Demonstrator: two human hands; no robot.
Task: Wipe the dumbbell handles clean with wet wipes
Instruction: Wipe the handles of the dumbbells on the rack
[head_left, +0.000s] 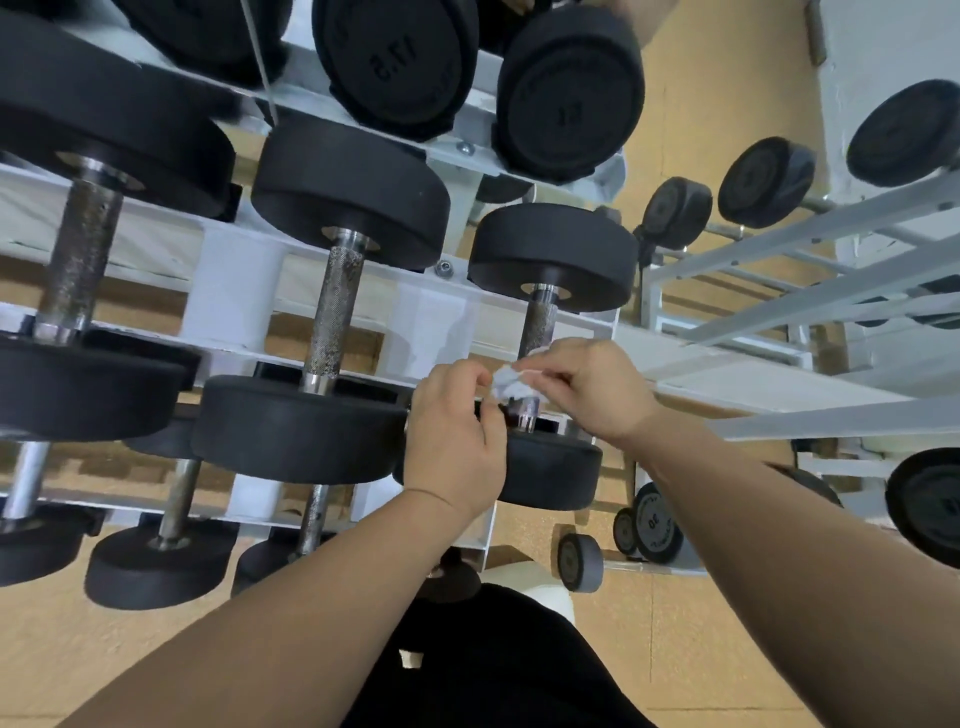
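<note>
Looking down through the head camera, we see a small crumpled white wet wipe (505, 383) held between both hands, right over the near end of the knurled steel handle (539, 323) of a black round-headed dumbbell (553, 254). That dumbbell lies at the right end of a white metal rack (234, 291). Our left hand (454, 436), fingers curled, pinches the wipe's left side, and our right hand (587, 389) pinches its right side with thumb and fingertips. Just to the left lies a larger black dumbbell (350, 192) with a speckled, rusty handle. A second white rack (779, 260) stands at the right.
</note>
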